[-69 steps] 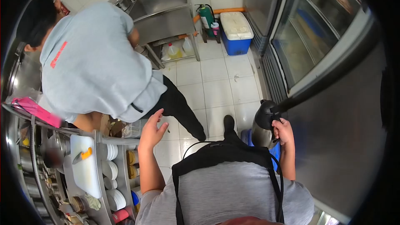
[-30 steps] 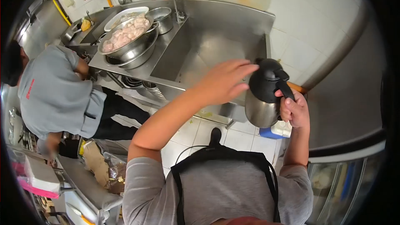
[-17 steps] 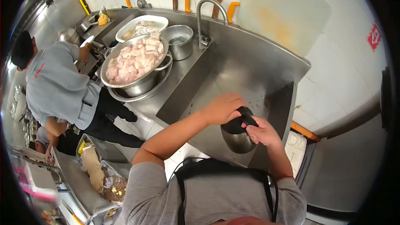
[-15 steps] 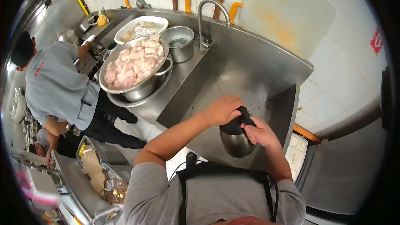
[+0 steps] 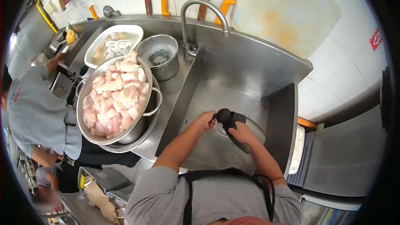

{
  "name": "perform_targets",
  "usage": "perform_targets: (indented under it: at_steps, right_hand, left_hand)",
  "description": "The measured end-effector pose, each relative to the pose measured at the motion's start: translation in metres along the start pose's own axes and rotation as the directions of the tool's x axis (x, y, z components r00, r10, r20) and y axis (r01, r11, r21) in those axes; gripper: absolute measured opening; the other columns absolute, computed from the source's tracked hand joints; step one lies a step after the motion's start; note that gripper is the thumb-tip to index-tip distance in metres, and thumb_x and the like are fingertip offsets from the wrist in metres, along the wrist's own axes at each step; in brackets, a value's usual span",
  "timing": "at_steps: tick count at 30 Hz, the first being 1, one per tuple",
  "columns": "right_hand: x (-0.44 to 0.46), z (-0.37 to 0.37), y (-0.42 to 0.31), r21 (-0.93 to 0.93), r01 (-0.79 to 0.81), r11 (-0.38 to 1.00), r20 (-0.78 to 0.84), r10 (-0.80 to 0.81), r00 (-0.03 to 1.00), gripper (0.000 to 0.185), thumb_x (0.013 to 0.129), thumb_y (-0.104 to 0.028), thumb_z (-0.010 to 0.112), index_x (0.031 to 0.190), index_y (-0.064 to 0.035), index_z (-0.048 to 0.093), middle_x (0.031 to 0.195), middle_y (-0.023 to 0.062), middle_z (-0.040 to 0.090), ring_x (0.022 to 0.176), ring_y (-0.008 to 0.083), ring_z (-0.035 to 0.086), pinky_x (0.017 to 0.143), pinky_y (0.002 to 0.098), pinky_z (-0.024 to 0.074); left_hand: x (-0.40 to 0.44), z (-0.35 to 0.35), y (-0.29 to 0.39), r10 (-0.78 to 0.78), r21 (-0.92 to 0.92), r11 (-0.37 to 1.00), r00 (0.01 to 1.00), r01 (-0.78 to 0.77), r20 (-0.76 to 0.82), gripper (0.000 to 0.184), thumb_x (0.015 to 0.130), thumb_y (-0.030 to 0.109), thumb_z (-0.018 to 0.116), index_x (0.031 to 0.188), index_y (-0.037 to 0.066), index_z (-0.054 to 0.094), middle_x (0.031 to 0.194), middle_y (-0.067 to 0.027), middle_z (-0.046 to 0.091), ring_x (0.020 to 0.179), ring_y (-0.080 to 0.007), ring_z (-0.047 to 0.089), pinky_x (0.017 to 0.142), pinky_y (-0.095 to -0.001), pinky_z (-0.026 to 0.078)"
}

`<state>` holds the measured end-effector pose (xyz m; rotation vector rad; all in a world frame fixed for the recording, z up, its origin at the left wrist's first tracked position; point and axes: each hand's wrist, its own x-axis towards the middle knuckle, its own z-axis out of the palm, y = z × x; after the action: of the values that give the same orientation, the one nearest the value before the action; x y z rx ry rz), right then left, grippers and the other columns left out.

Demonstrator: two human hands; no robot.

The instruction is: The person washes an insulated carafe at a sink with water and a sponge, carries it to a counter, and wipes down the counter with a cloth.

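Above the sink basin [image 5: 208,96], my right hand [image 5: 241,133] is closed around the black handle of a steel thermos jug [image 5: 255,128]. The jug is tipped over, its black-collared mouth end facing left. My left hand [image 5: 206,119] pinches the edge of a round black lid [image 5: 223,115] close to that mouth. Whether the lid is fully apart from the jug cannot be told. Beneath the lid a round drain [image 5: 222,129] shows in the basin floor.
A curved faucet [image 5: 183,21] rises behind the sink. Left of it stand a large pot of raw chicken pieces [image 5: 116,96], a white tub [image 5: 135,31] and a metal pot [image 5: 166,68]. A co-worker in grey [image 5: 46,108] is at the left. Several knife handles line the back wall.
The jug has gone from upright to tipped over, farther into the sink. My left hand has moved from its top to the black lid. The view has shifted.
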<state>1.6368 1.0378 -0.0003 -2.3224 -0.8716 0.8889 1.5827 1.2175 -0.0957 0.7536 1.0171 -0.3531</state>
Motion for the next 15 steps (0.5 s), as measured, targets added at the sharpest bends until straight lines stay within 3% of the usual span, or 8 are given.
perform_targets:
  at_steps: [3,4,5,7,9,11,12,15]
  right_hand:
    - [0.011,-0.001,-0.004,0.031,-0.204,0.978,0.148,0.197,0.969,0.038,0.072,-0.028,0.054,0.083,0.0076,0.052,0.081,0.0266,0.057,0.079,0.0372,0.056,0.07,0.04,0.044]
    - [0.015,0.004,0.002,-0.018,-0.175,0.984,0.155,0.176,0.972,0.038,0.072,-0.028,0.054,0.084,0.0078,0.053,0.081,0.0267,0.057,0.079,0.0374,0.056,0.07,0.0402,0.0444]
    - [0.025,0.015,0.016,-0.066,-0.143,0.988,0.162,0.152,0.975,0.038,0.072,-0.028,0.054,0.085,0.0079,0.054,0.081,0.0268,0.057,0.078,0.0376,0.057,0.069,0.0404,0.0448]
    - [0.042,0.043,0.051,-0.175,-0.049,0.983,0.142,0.074,0.987,0.039,0.073,-0.028,0.054,0.085,0.0086,0.054,0.079,0.0257,0.058,0.074,0.0368,0.058,0.066,0.0407,0.0456]
    - [0.054,0.075,0.09,-0.308,0.073,0.949,0.095,-0.046,0.994,0.039,0.076,-0.028,0.053,0.083,0.0097,0.055,0.073,0.0233,0.058,0.066,0.035,0.059,0.06,0.0406,0.0466]
    - [0.056,0.088,0.101,-0.361,0.05,0.931,0.237,0.039,0.971,0.037,0.076,-0.026,0.051,0.083,0.0095,0.056,0.077,0.0249,0.058,0.072,0.0365,0.058,0.064,0.0421,0.0461]
    - [0.056,0.091,0.103,-0.388,0.043,0.921,0.302,0.082,0.95,0.036,0.076,-0.025,0.05,0.083,0.0094,0.057,0.078,0.0258,0.058,0.075,0.0372,0.058,0.066,0.0428,0.0459]
    - [0.042,0.103,0.098,-0.363,-0.25,0.898,0.323,0.373,0.87,0.03,0.075,-0.02,0.049,0.081,0.0073,0.059,0.083,0.0261,0.058,0.081,0.0366,0.057,0.07,0.0426,0.0454]
  left_hand:
    - [0.014,-0.019,-0.001,0.05,0.042,0.998,0.998,-0.049,-0.026,0.024,0.075,0.028,0.055,0.06,0.011,0.047,0.05,-0.0019,0.045,0.041,-0.0115,0.042,0.035,-0.0245,0.032]
    - [0.012,-0.022,0.002,0.093,0.089,0.992,0.995,-0.089,-0.038,0.021,0.075,0.026,0.054,0.062,0.009,0.049,0.052,-0.0041,0.048,0.042,-0.0146,0.047,0.035,-0.0277,0.036]
    - [0.012,-0.022,0.009,0.303,0.343,0.907,0.944,-0.243,-0.133,0.02,0.075,0.024,0.053,0.065,0.007,0.05,0.058,-0.0075,0.051,0.048,-0.0196,0.05,0.041,-0.0314,0.04]
    - [0.001,-0.014,0.032,0.7,0.785,0.506,0.702,-0.358,-0.131,0.018,0.074,0.021,0.053,0.071,0.003,0.052,0.069,-0.0143,0.058,0.062,-0.0296,0.058,0.053,-0.0388,0.046]
    - [0.017,-0.013,0.06,0.802,0.811,0.456,0.564,-0.366,-0.196,0.028,0.074,0.02,0.051,0.096,0.001,0.05,0.087,-0.0212,0.058,0.083,-0.0391,0.055,0.072,-0.0432,0.044]
    - [-0.003,-0.008,0.092,0.894,0.822,0.357,0.416,-0.443,-0.164,0.043,0.075,0.024,0.053,0.113,0.009,0.043,0.093,-0.0221,0.057,0.089,-0.0367,0.055,0.076,-0.0427,0.042]
    - [-0.019,-0.003,0.111,0.897,0.842,0.347,0.407,-0.412,-0.171,0.047,0.075,0.023,0.052,0.118,0.01,0.038,0.093,-0.022,0.057,0.088,-0.0362,0.055,0.076,-0.0429,0.042]
    - [-0.067,0.013,0.159,0.881,0.917,0.314,0.437,-0.247,-0.184,0.051,0.078,0.016,0.046,0.127,0.013,0.029,0.094,-0.0216,0.057,0.086,-0.035,0.056,0.074,-0.0435,0.043]
